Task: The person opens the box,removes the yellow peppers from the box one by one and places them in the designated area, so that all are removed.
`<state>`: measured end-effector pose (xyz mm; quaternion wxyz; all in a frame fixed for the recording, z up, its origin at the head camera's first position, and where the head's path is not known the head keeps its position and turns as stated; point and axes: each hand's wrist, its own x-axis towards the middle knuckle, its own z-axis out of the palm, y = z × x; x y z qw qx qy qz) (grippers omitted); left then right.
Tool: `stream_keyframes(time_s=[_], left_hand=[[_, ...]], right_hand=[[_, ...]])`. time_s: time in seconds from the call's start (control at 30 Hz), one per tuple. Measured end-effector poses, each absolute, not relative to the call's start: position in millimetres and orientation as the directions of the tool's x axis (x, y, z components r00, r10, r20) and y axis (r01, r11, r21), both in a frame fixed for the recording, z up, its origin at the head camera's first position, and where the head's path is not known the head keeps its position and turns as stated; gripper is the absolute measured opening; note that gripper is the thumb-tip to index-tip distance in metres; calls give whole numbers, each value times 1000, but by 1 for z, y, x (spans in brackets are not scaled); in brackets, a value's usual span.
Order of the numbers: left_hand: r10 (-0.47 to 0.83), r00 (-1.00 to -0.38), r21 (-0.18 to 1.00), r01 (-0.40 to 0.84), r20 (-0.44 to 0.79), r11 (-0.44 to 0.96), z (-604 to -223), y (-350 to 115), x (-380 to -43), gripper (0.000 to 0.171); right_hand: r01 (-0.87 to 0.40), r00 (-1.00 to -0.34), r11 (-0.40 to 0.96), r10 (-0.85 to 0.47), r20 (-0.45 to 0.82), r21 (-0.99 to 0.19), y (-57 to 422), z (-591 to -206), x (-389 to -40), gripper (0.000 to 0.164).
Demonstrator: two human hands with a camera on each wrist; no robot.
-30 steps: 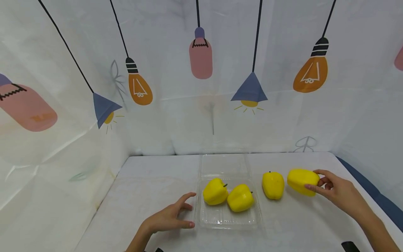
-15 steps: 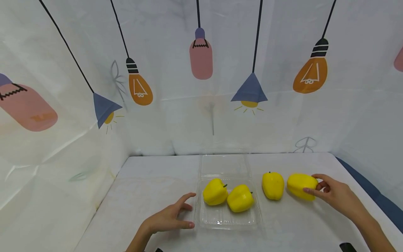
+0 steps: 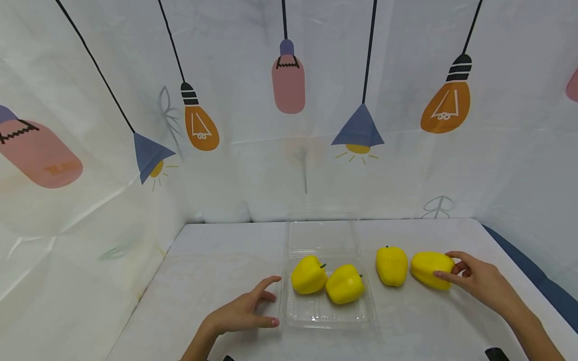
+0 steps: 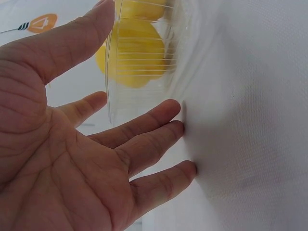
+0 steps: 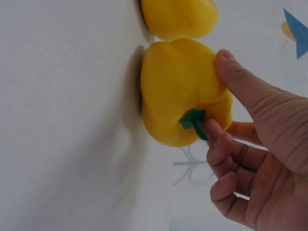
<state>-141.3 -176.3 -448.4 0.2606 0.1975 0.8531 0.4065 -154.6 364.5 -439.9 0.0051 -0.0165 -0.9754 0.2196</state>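
My right hand [image 3: 480, 281] grips a yellow bell pepper [image 3: 431, 269] by its stem end, thumb on one side and fingers on the other. In the right wrist view its green stem [image 5: 195, 121] shows beside the curled fingers. Just left of it lies another yellow bell pepper [image 3: 391, 265]. Two more bell peppers, one left [image 3: 309, 275] and one right [image 3: 345, 284], sit inside a clear plastic clamshell box [image 3: 325, 320]. My left hand [image 3: 241, 310] is at the box's left side with fingers spread; in the left wrist view its fingertips reach down to the table beside the box wall.
The box's clear lid [image 3: 320, 235] lies folded back toward the rear of the white table [image 3: 217, 260]. Behind the table hangs a white curtain [image 3: 253, 185] printed with lamps. A black object [image 3: 496, 354] shows at the bottom right edge.
The right hand has lowered the gripped bell pepper toward the table, shifting it slightly left, close beside the other loose one. The left hand and the box have stayed still.
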Motion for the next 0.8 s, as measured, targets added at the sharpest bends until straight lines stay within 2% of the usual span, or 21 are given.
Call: stream_keyframes(time_s=[0.8], left_hand=[[549, -783, 786, 131, -292, 604, -447, -177, -142, 83]], right_hand=[[-26, -1000, 904, -24, 8, -427, 365, -439, -156, 85]])
